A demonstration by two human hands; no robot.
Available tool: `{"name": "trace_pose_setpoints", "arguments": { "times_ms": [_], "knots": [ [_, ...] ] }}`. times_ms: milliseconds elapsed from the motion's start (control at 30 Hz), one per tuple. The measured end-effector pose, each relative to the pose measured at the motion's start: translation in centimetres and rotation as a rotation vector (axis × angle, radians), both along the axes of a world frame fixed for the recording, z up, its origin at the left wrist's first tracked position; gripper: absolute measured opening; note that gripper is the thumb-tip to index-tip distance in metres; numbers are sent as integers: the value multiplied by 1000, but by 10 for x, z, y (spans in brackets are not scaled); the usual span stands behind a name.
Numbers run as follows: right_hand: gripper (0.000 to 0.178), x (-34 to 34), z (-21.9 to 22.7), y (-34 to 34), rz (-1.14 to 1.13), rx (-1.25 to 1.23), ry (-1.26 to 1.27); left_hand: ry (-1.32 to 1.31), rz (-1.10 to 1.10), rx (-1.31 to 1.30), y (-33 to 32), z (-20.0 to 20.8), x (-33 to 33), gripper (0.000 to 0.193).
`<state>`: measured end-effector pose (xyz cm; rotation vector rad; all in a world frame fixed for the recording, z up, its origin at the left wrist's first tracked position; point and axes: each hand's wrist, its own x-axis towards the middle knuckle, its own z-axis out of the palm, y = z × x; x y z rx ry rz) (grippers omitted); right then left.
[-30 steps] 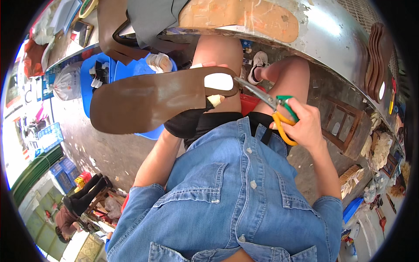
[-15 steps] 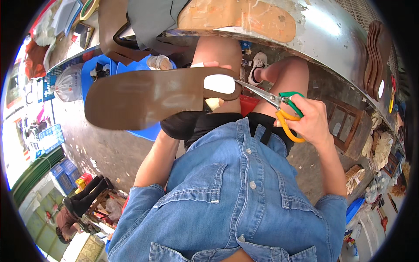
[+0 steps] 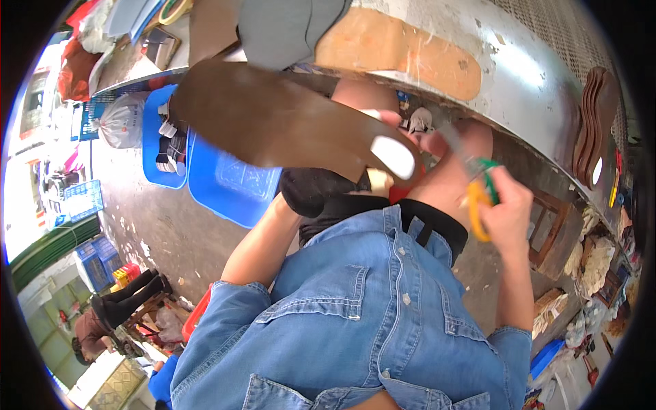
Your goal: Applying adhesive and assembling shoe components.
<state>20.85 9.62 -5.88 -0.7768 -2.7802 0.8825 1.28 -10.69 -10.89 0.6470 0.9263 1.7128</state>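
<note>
A long brown insole (image 3: 266, 119) with a white oval patch (image 3: 393, 158) at its heel end is in my left hand (image 3: 389, 117). That hand is mostly hidden beneath the insole; fingertips show past its far edge, and a pale wrapping shows on a digit at the near edge. My right hand (image 3: 509, 213) is closed round the green and yellow handles of a pair of scissors (image 3: 477, 209). Blurred by motion, the blades point up and to the left, apart from the insole's heel end.
A metal-topped workbench (image 3: 509, 65) curves across the far side, bearing a tan sole-shaped piece (image 3: 403, 44), grey sheets (image 3: 283, 31) and stacked brown insoles (image 3: 593, 130). Blue bins (image 3: 236, 184) stand at left. A wooden stool (image 3: 547, 232) is at right. Another person (image 3: 92, 331) appears at lower left.
The insole has swung so its heel end points down to the right and its toe end sits higher. The scissors have moved right, their blades away from the heel edge and turned more upward.
</note>
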Motion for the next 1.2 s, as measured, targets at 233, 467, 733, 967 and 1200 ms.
{"name": "trace_pose_setpoints", "arguments": {
  "times_ms": [233, 467, 733, 967, 1200],
  "knots": [
    [32, -31, 26, 117, -161, 407, -198, -323, -586, 21, 37, 22, 14, 84],
    [50, -81, 10, 25, 92, -1132, 394, -499, -725, 83, 59, 40, 13, 90],
    [36, -86, 19, 25, -75, -1052, 400, 369, 154, -174, 82, 65, -22, 41],
    [18, -97, 44, 44, -72, -642, 634, 402, 98, -456, 82, 93, -14, 29],
    [34, -97, 41, 31, -71, -1015, 757, 334, 268, -351, 89, 81, -17, 33]
  ]
}}
